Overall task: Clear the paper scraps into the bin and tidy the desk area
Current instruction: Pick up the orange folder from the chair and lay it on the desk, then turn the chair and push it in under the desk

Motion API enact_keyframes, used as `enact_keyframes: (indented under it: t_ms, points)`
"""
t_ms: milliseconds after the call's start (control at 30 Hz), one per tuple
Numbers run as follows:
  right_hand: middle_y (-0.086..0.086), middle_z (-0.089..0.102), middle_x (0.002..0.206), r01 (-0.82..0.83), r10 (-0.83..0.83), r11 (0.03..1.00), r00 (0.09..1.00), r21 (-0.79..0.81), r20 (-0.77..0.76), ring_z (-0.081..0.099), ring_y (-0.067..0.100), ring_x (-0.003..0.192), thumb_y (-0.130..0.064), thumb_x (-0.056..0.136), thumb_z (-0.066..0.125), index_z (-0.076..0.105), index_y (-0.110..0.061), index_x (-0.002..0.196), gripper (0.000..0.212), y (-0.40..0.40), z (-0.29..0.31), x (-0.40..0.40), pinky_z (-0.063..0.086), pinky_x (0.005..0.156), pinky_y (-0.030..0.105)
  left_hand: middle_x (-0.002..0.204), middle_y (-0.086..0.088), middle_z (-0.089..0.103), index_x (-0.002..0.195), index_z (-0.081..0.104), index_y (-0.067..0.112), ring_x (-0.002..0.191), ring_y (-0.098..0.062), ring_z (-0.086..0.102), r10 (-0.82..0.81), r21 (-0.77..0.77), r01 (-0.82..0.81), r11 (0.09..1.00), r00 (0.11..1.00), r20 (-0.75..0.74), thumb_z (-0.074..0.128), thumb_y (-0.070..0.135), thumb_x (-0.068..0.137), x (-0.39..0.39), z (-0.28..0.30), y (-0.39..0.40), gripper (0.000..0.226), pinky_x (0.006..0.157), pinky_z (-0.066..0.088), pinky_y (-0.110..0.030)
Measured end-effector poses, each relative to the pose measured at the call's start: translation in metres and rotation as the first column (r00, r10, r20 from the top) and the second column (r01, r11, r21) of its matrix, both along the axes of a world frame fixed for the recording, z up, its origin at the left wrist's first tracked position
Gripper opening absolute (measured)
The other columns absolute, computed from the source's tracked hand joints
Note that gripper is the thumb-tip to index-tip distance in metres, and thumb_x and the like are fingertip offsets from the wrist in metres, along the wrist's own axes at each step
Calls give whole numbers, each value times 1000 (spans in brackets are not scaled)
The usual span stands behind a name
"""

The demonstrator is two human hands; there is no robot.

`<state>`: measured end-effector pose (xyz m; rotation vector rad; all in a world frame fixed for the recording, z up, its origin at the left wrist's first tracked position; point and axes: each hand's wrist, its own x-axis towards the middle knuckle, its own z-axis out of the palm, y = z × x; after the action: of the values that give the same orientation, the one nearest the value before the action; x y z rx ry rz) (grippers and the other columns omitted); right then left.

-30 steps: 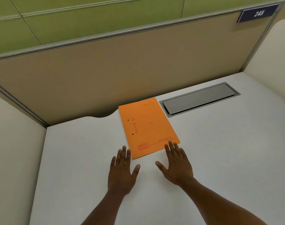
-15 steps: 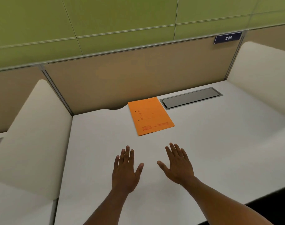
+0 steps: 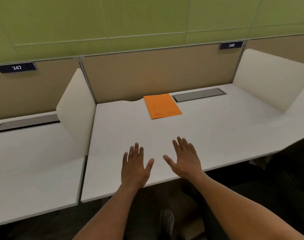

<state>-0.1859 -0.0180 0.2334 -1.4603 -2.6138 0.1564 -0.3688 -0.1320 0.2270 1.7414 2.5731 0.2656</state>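
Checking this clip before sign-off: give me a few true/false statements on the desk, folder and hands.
1. The orange folder lies flat near the back of the desk. True.
2. The left hand grips the folder. False: it is open, fingers spread, well short of the folder.
3. The right hand is open and empty. True.
4. The folder covers the metal hatch. False: it lies just left of it.
5. The sign reads 250. False: 248.
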Motion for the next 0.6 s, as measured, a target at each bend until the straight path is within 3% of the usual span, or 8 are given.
enact_keyframes:
  t_ms: [167, 333, 600]
  points:
    - [-2, -15, 160, 16, -16, 1000, 1000, 25, -1, -21, 16, 143, -83, 80, -4, -4, -24, 153, 93, -50, 31, 38, -8, 117, 42, 161, 1, -19, 156, 0, 21, 147, -18, -19, -24, 29, 23, 999, 1000, 21, -7, 72, 86, 39, 29, -38, 87, 119, -12, -41]
    - [0, 0, 162, 63, -57, 997, 993, 54, -105, -5, 18, 147, -79, 85, 4, 10, -23, 153, 89, -88, 61, 84, -1, 119, 43, 164, 0, -6, 156, 14, 21, 149, -18, -10, -104, 149, 93, 984, 993, 62, 7, 69, 91, 88, 58, -52, 81, 114, -16, -32]
    - [-1, 26, 157, 181, -151, 971, 971, 156, -187, 13, 17, 146, -70, 92, 10, 36, -23, 145, 76, -132, 103, 201, 3, 119, 39, 163, 3, 16, 148, 37, 26, 150, -15, 3, -316, 313, 277, 909, 945, 81, 4, 71, 90, 187, 87, -72, 81, 118, -12, -35]
